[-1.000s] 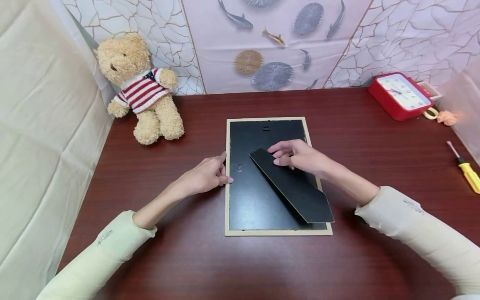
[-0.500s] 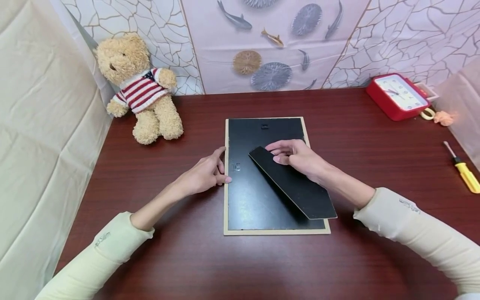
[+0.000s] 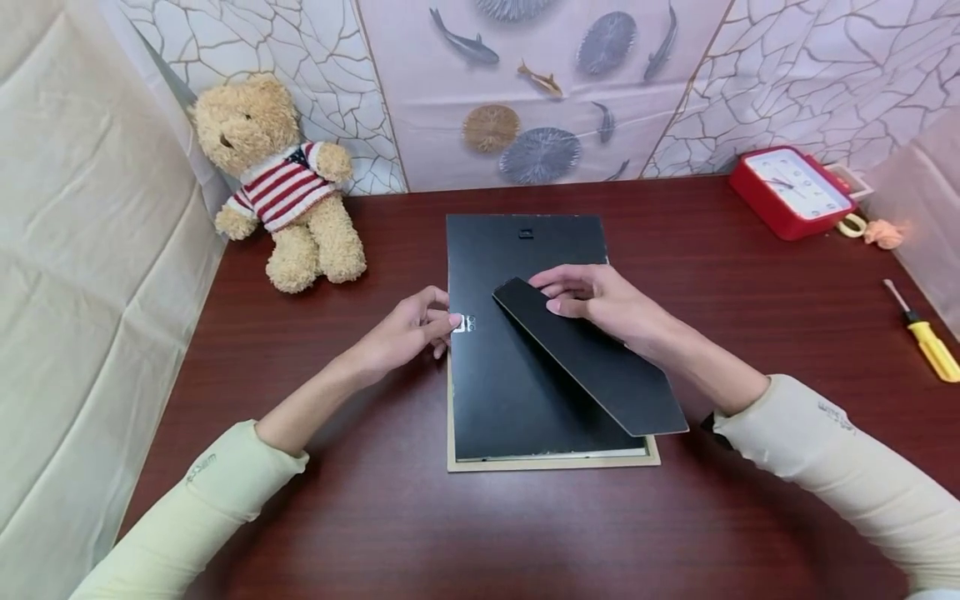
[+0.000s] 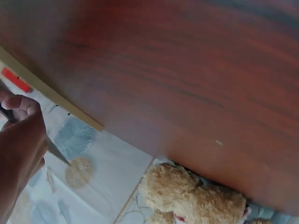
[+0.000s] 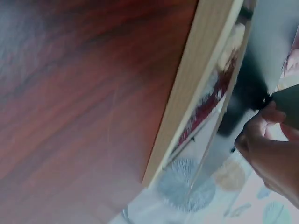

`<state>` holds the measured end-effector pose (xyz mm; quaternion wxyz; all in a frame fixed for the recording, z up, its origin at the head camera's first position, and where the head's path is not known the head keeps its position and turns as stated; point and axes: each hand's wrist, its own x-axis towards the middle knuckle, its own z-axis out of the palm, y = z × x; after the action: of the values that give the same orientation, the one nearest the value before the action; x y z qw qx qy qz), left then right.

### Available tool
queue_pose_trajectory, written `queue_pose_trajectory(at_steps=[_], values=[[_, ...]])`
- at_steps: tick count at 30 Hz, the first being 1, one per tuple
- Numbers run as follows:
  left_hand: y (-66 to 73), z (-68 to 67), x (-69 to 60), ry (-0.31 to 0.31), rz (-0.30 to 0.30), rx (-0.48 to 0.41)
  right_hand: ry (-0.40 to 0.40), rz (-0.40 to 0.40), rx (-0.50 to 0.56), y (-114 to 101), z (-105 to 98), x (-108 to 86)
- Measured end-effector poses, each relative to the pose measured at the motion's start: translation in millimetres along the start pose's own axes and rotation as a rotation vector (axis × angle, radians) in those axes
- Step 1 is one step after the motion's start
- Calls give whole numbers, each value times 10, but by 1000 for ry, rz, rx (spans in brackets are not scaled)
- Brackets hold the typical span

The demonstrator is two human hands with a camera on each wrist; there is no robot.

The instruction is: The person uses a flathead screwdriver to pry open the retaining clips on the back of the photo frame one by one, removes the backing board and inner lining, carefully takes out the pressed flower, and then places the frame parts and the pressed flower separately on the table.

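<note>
A photo frame with a pale wooden rim lies face down on the table. Its black backing board is raised out of the rim, higher at the far side, and covers most of it. In the right wrist view a gap shows between the wooden frame and the board. My left hand pinches the board's left edge, thumb on top. With my right hand I grip the top end of the black stand leg, which is swung out at an angle from the board.
A teddy bear in a striped sweater leans at the back left. At the back right stands a red clock beside a small orange item. A yellow-handled screwdriver lies at the right. Patterned cloth hangs behind the table.
The backing board has come up out of the frame, rising at the far side. My left hand has moved from the frame's rim to the board's edge. The right hand keeps hold of the leg.
</note>
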<state>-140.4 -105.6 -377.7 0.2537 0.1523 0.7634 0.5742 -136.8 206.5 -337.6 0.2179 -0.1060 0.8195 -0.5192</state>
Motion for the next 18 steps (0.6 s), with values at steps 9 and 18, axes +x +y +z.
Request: queue_pose_trajectory(at_steps=[9,18], values=[[226,-16,-78,98,80,-77,289,-142,-233,69,-339,-456],[443,280,155,143,27,-65,85,177,-92,263,-628,-961]])
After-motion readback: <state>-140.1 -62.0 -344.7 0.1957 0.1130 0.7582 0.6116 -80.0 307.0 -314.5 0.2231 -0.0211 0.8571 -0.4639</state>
